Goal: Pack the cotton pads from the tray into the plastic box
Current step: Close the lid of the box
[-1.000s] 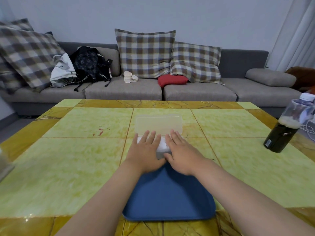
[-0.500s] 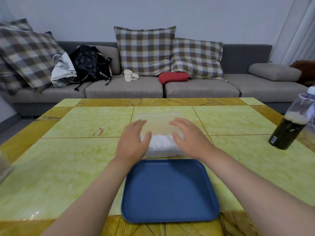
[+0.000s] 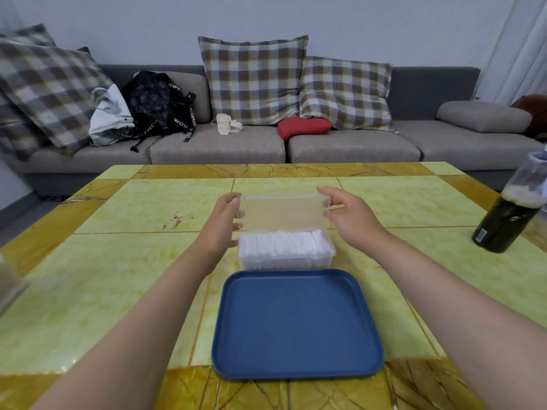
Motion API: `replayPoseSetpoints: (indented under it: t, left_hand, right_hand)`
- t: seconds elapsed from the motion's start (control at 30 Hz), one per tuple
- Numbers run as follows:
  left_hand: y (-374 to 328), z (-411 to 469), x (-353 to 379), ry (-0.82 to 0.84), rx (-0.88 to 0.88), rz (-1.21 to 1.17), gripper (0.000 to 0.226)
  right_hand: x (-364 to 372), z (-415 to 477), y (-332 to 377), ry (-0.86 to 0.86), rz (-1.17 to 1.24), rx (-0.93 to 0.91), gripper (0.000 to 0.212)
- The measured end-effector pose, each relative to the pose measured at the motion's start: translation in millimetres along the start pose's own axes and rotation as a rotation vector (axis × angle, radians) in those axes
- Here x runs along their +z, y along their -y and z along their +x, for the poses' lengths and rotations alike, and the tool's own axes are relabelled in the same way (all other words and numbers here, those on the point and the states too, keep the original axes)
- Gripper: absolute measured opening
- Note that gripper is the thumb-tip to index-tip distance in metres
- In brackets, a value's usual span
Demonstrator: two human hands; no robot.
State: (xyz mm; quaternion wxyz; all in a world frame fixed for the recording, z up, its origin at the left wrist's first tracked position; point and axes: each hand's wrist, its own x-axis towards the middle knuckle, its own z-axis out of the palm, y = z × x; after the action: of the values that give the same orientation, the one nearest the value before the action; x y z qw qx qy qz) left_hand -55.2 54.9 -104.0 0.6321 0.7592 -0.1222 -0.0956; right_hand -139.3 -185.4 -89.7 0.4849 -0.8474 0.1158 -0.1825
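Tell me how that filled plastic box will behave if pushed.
Probably light: the plastic box holds only cotton pads. It likely slides easily on the glossy table. Low and wide, it seems unlikely to tip, even with its lid raised.

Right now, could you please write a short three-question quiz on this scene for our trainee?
1. Where are the cotton pads?
2. True or false: the blue tray lies on the far side of the plastic box.
3. The left hand and the right hand both hold: A the lid; B the blue tray; C nothing.
Key: 1 in the plastic box; 2 false, it lies on the near side; 3 A.
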Motion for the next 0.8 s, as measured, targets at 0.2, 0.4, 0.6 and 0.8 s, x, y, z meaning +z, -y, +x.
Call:
replayPoseSetpoints:
  t: [0.2, 0.4, 0.6, 0.8]
  left_hand:
    - [2, -31, -12, 0.063, 0.161, 0.461, 0.035]
    - [19, -45, -6, 0.254, 0.254, 0.943, 0.052]
    - [32, -40, -1, 0.186, 0.362, 1.086, 0.050]
    - [44, -29, 0, 0.111, 0.486, 1.120, 0.040]
  right_hand:
    - [-10, -34, -2, 0.115, -0.271, -0.115, 0.029]
    - [-1, -48, -12, 0.338, -0.612, -0.171, 0.044]
    - [4, -45, -15, 0.298, -0.726, -0.224, 0.048]
    - [5, -39, -17, 0.241, -0.760, -0.291, 0.046]
